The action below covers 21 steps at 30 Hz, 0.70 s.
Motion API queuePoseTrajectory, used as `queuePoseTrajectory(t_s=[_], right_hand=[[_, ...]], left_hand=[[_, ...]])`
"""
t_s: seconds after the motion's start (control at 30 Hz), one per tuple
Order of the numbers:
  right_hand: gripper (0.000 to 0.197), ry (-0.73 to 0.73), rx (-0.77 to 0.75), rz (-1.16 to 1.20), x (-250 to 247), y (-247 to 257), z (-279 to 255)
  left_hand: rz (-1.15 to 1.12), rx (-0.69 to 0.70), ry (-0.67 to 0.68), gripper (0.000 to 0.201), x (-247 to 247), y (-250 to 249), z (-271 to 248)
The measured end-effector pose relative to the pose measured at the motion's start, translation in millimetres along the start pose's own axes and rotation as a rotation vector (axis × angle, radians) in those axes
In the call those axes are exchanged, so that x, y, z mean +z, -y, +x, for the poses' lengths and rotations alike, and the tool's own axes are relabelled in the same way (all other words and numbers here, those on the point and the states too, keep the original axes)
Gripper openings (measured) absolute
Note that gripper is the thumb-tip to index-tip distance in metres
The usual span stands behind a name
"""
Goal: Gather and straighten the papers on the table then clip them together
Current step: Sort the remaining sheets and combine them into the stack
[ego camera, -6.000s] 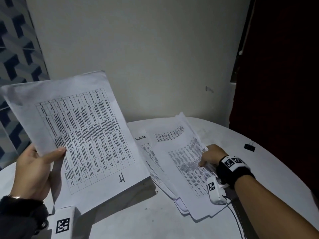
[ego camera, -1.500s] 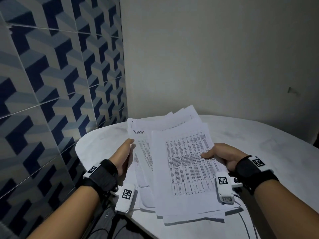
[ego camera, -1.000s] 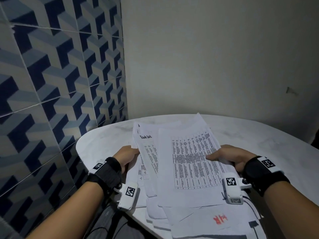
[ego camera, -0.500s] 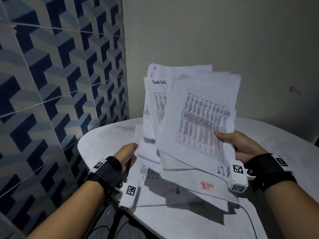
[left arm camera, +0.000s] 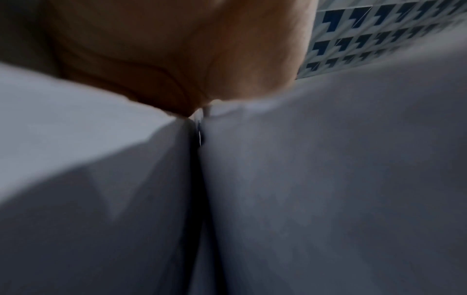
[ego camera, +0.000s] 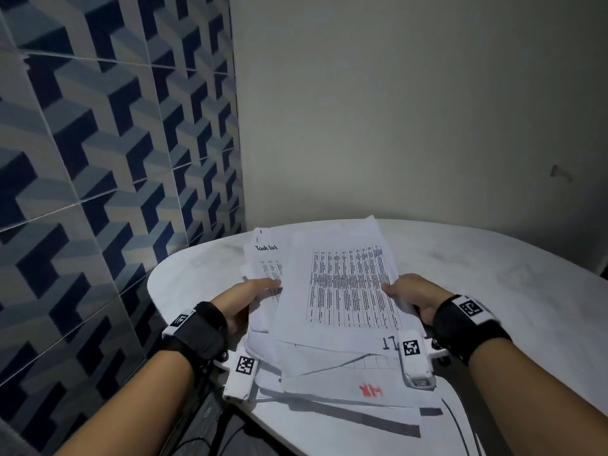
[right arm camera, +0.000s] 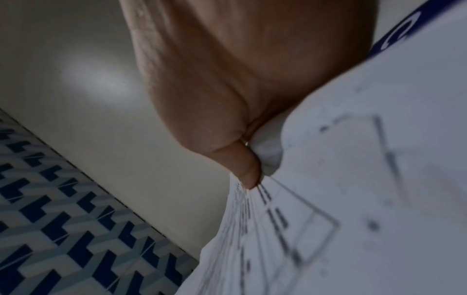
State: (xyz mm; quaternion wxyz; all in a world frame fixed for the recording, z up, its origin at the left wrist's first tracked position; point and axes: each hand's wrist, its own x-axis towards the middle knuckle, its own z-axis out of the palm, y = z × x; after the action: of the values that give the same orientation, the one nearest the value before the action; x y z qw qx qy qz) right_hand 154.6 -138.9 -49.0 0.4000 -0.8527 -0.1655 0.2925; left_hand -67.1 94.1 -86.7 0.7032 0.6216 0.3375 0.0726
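Here the left hand (ego camera: 245,302) and the right hand (ego camera: 411,296) grip opposite side edges of the papers (ego camera: 342,291), thumbs on top. Between the hands the uneven stack lies low over the white table (ego camera: 493,281), sheets fanned out of line; its near edge spills past both wrists, one sheet showing red marks.

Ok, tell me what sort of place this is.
Probably a corner of a home or small office, not a workshop. A rounded white table is pushed into the corner where a blue geometric tiled wall meets a plain painted wall, and printed papers cover the tabletop.
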Motion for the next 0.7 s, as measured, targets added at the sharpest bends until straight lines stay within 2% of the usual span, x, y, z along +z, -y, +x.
queuePoseTrajectory(t_s=[0.07, 0.13, 0.17, 0.2, 0.27, 0.3, 0.33, 0.4, 0.43, 0.47, 0.5, 0.57, 0.63, 0.7], right_hand=[[0.042, -0.019, -0.029, 0.091, 1, 1, -1], [0.02, 0.006, -0.085, 0.26, -1, 1, -2], [0.018, 0.028, -0.114, 0.364, -4, 1, 0], [0.03, 0.039, -0.139, 0.454, -6, 4, -5], [0.031, 0.076, -0.157, 0.574, -12, 7, -6], [0.025, 0.085, -0.141, 0.568, -12, 7, -4], [0.023, 0.088, -0.121, 0.547, -10, 5, -3], [0.028, 0.059, -0.087, 0.367, 1, 1, 5], [0.025, 0.059, -0.072, 0.226, 7, -2, 9], [0.013, 0.06, -0.061, 0.105, 12, -1, 10], [0.011, 0.051, -0.054, 0.039, 16, 1, 10], [0.017, 0.026, -0.044, -0.036, 20, 8, 10], [0.025, 0.021, -0.03, -0.125, 21, 17, 5], [0.02, 0.052, -0.008, -0.118, 22, 18, 6]], left_hand=[[-0.019, 0.035, 0.02, 0.044, -3, 0, 0], [-0.091, 0.04, 0.036, 0.043, -3, 2, 2], [-0.124, 0.026, 0.02, 0.032, -3, 1, 4], [-0.18, 0.01, 0.003, 0.023, -3, 0, 1], [-0.247, -0.025, -0.02, 0.026, -4, -1, 2], [-0.251, -0.011, -0.019, 0.026, -4, -2, 2], [-0.253, 0.017, -0.011, 0.034, -3, -5, 0], [-0.172, 0.08, -0.019, 0.046, -3, -6, 0], [-0.149, 0.092, 0.007, 0.041, -3, -5, 1], [-0.139, 0.097, 0.046, 0.036, -4, -5, -1], [-0.115, 0.086, 0.08, 0.033, -5, -5, -2], [0.042, 0.049, 0.095, 0.026, -5, -2, -1], [0.144, 0.032, 0.055, 0.03, -9, -3, -1], [0.228, 0.014, 0.078, 0.032, -9, -6, -5]])
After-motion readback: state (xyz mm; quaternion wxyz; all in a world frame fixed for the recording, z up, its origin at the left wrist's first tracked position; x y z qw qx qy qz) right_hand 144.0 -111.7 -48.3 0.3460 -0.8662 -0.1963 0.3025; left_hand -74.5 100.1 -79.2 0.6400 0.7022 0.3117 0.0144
